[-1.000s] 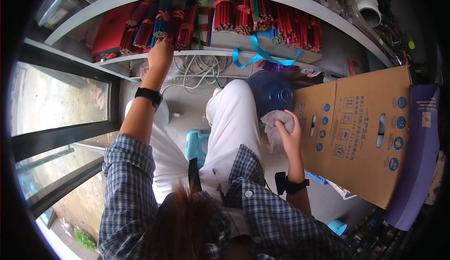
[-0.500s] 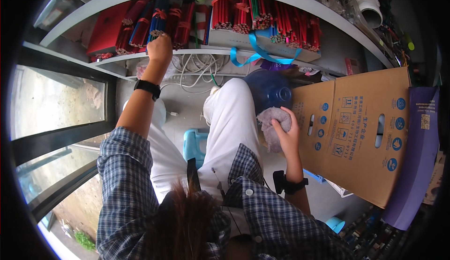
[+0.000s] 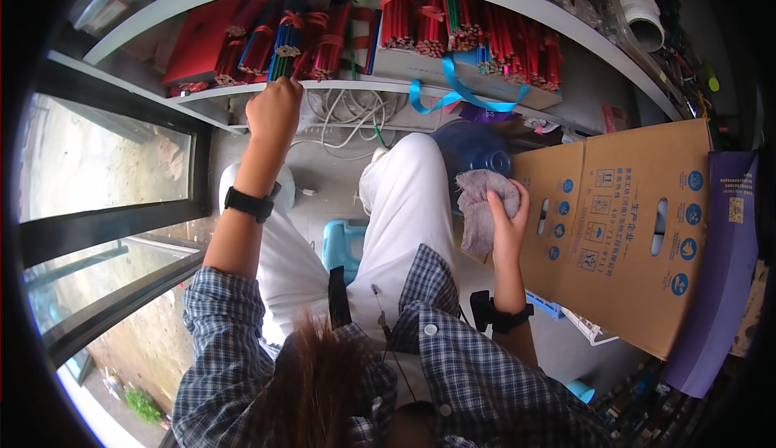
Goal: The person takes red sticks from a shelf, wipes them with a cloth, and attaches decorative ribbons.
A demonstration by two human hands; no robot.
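My left hand (image 3: 275,113) is closed at the front edge of the shelf, around the near end of a bundle of thin, dark green pencil-like sticks (image 3: 281,67). That bundle pokes out beneath a blue bundle (image 3: 288,44) tied with red ribbon. Red bundles (image 3: 330,52) lie on both sides of it. On the right, my right hand (image 3: 509,214) holds a crumpled grey cloth (image 3: 478,218), thumb on top, beside a translucent blue water jug (image 3: 473,151).
A large cardboard box (image 3: 614,230) stands at the right, a purple box (image 3: 715,278) against it. White cables (image 3: 352,121) lie below the shelf. Blue ribbon (image 3: 453,84) hangs over its edge. A light blue stool (image 3: 343,246) shows between my legs; a window (image 3: 113,173) is at the left.
My left hand has drawn back slightly toward me, and the green bundle now shows in front of the blue one. My right hand still holds the cloth. The whole view has shifted a little.
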